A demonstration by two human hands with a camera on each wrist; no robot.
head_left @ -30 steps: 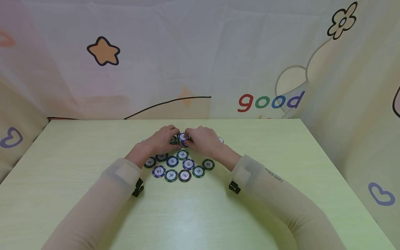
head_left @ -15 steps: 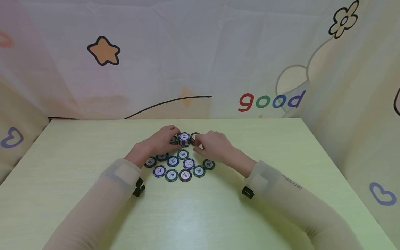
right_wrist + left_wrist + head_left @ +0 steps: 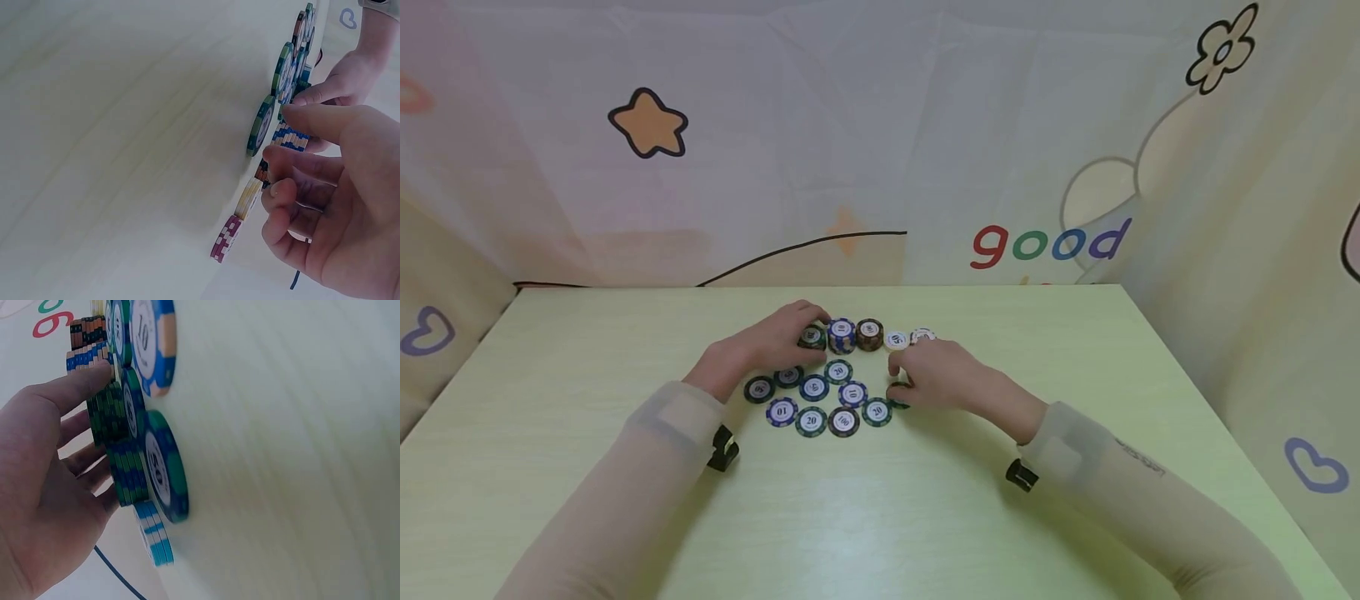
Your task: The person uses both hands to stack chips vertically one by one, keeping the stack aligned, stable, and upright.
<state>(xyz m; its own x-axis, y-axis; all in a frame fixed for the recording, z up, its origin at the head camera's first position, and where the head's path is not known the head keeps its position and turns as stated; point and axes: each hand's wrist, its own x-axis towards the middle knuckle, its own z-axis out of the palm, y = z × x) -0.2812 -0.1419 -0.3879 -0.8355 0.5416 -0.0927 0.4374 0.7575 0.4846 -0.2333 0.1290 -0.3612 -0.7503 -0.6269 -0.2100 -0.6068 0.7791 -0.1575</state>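
Poker chips stand in a row of stacks at the far side of the table. My left hand spans a green chip stack, thumb in front and fingers behind. A blue chip stack stands by its fingertips. In the left wrist view its thumb overlaps the border between those stacks. My right hand hovers with bent, loose fingers and nothing between them. Its thumb overlaps a green chip in the head view; in the right wrist view that chip lies just beyond the fingertips.
Several loose chips lie in front of the stacks, among them a blue 10 chip and a black 100 chip. Rightward stand a brown stack, a yellow-edged stack and a magenta stack. A turquoise stack ends the row at left.
My right hand has left the blue stack, passed the brown one and come right and nearer, over the green chip. The left hand has shifted slightly left, staying by the green stack.
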